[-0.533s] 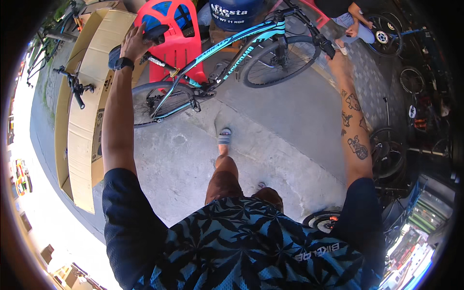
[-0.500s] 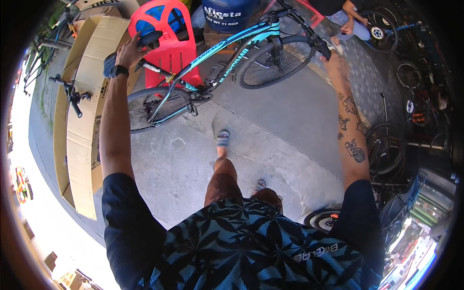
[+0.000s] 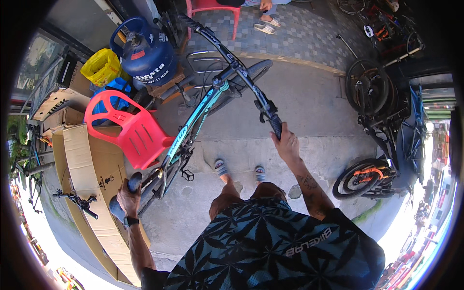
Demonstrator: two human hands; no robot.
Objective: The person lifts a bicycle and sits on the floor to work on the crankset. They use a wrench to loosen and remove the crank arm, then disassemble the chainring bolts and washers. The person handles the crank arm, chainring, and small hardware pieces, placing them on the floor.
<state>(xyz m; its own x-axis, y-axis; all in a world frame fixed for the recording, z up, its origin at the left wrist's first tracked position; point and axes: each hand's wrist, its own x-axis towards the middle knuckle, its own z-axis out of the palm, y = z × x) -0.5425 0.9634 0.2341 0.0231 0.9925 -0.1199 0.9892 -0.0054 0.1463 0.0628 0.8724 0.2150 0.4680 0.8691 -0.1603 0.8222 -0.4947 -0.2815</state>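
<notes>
A turquoise and black bicycle point(image 3: 194, 116) stands upright to the left of my legs, its front end pointing away and to the right. My left hand point(image 3: 128, 199) is closed over its dark saddle point(image 3: 135, 182), with a watch on that wrist. My right hand point(image 3: 288, 145) holds the near end of the black handlebar point(image 3: 233, 62), fingers around the rubber grip point(image 3: 275, 126). The front wheel point(image 3: 251, 79) shows partly behind the bar. Below the saddle, the rear wheel is mostly hidden by the frame and my left hand.
A red plastic chair point(image 3: 140, 133) stands close on the bike's left, beside a long open cardboard box point(image 3: 79, 164). Behind are a blue gas cylinder point(image 3: 147, 55) and a yellow bag point(image 3: 101, 67). Folded bikes point(image 3: 369, 169) stand at right. Another person's feet point(image 3: 268, 24) rest on the far tiles.
My view has swung right. The bicycle now points more away from me, its saddle and grip nearer my body. Both hands stay on it, and my feet are now side by side.
</notes>
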